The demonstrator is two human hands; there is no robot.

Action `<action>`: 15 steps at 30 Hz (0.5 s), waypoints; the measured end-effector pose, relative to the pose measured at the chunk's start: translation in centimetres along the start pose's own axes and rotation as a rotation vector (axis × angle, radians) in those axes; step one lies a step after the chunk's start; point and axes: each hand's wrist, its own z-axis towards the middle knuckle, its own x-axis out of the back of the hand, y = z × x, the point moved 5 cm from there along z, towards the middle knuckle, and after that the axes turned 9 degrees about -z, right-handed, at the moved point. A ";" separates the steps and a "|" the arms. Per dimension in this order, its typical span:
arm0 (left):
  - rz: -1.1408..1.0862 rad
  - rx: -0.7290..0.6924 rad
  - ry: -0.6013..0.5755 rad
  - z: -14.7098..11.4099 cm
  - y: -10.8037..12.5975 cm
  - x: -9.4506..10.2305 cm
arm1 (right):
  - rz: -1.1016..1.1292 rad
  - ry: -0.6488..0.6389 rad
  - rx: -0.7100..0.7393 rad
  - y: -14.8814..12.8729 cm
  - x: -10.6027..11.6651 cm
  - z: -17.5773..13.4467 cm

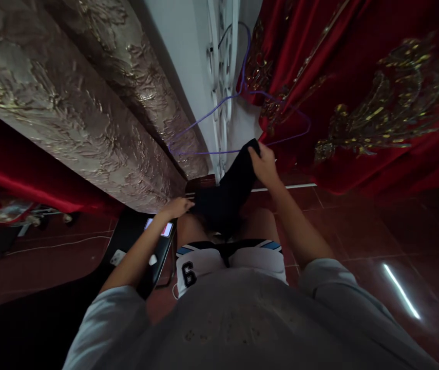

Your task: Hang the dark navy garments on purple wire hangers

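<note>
I judge I'm at the spreading step: the dark cloth (pixel 223 198) is at the centre of my view, stretched slantwise just past my white shorts (pixel 204 263). My left hand (pixel 178 207), at the cloth's nine o'clock, is closed to a pinch on its edge; my right hand (pixel 264 162), at two o'clock, grips the upper end under its thumb. The purple hanger (pixel 207 153) is at twelve o'clock; I can't tell whether the cloth touches it. The next move, I think, calls for two firm grips and an even pull.
</note>
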 end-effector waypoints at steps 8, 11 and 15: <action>-0.037 -0.161 0.204 0.8 8.2 6.0 | -0.021 -0.069 0.028 -3.0 4.8 -0.5; -0.250 -0.345 0.089 4.2 12.3 -0.5 | 0.025 -0.147 0.007 -4.2 3.3 -1.5; -0.373 -0.408 -0.012 7.5 12.6 -8.2 | 0.044 -0.148 0.012 -4.9 3.8 -2.0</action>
